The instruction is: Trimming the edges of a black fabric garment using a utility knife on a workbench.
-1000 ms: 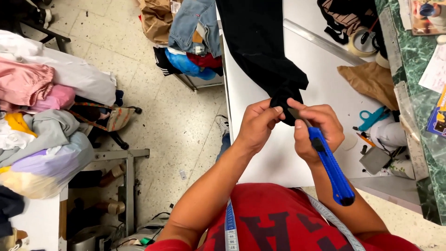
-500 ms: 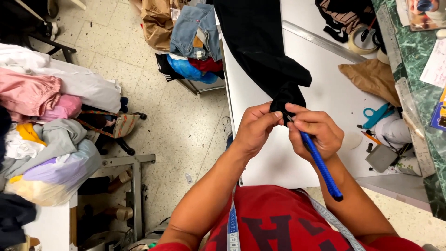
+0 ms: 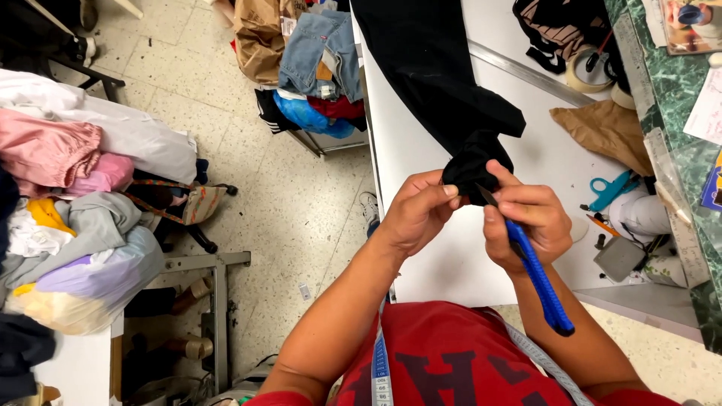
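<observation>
A black garment lies along the white table and bunches up between my hands. My left hand pinches the bunched black end with closed fingers. My right hand grips a blue-handled utility knife, its short blade touching the cloth right beside my left fingertips. The handle points back toward my body. A measuring tape hangs round my neck over a red shirt.
Blue scissors, a brown paper bag, a tape roll and small clutter lie at the table's right, next to a green marbled counter. Piles of clothes fill the left; jeans and bags sit beyond the table's far-left edge.
The knife has tilted, its blade brought up against the black cloth. Both hands stay close together on the bunched end, shifted slightly.
</observation>
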